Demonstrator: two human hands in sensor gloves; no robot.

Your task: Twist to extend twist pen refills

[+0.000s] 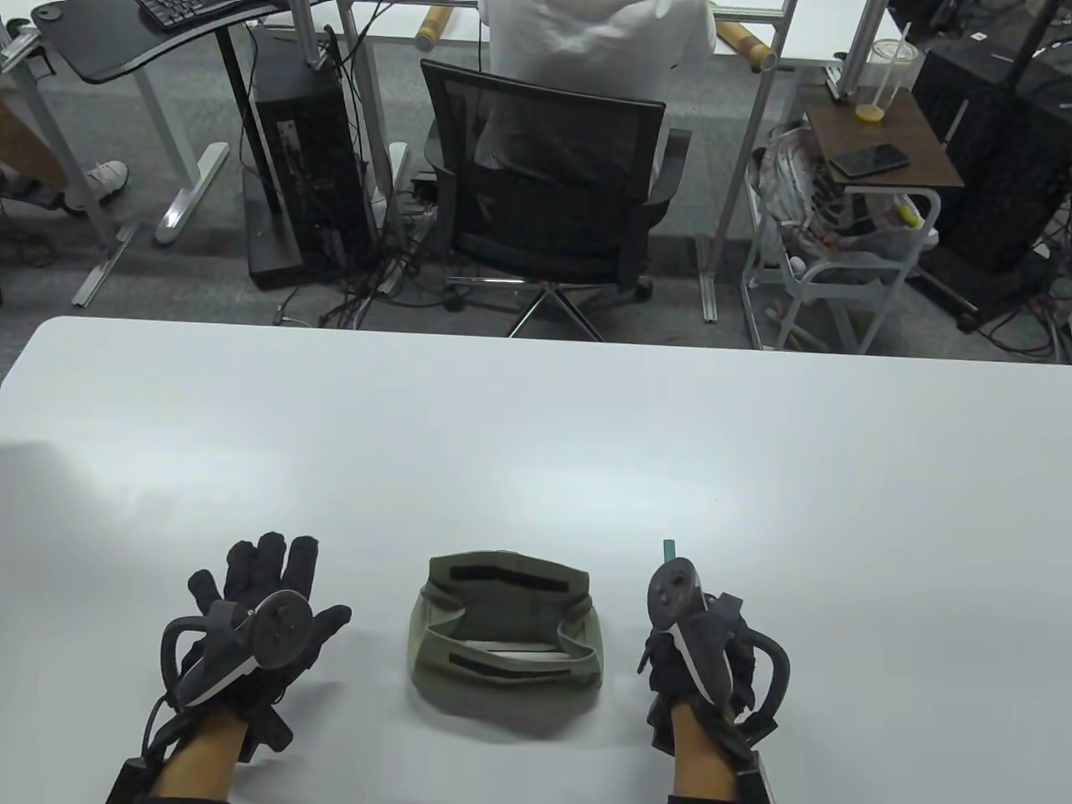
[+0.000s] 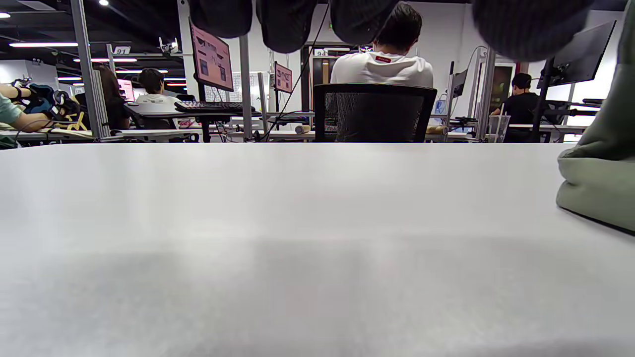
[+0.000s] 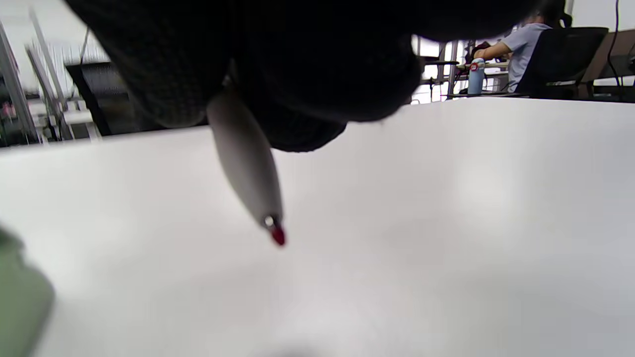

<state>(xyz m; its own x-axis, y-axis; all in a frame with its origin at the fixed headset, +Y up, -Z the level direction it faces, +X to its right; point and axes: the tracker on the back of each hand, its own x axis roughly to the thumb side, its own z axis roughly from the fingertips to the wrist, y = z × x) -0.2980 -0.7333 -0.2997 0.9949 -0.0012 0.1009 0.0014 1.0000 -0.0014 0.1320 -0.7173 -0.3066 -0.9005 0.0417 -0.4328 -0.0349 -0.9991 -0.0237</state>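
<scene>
My right hand (image 1: 699, 636) grips a pen on the white table, to the right of an olive-green pencil pouch (image 1: 505, 632). In the table view only the pen's teal end (image 1: 669, 549) sticks out past the tracker. In the right wrist view the pen's pale barrel (image 3: 245, 163) points down from my closed gloved fingers (image 3: 307, 64), with a red tip (image 3: 278, 235) showing just above the table. My left hand (image 1: 255, 615) lies flat on the table left of the pouch, fingers spread, holding nothing. Its fingertips (image 2: 287, 22) hang at the top of the left wrist view.
The pouch lies open with its flap back; its edge shows in the left wrist view (image 2: 600, 168) and the right wrist view (image 3: 20, 302). The white table (image 1: 536, 435) stretches far ahead. Beyond its far edge stand an office chair (image 1: 548, 193) and a side cart (image 1: 863, 218).
</scene>
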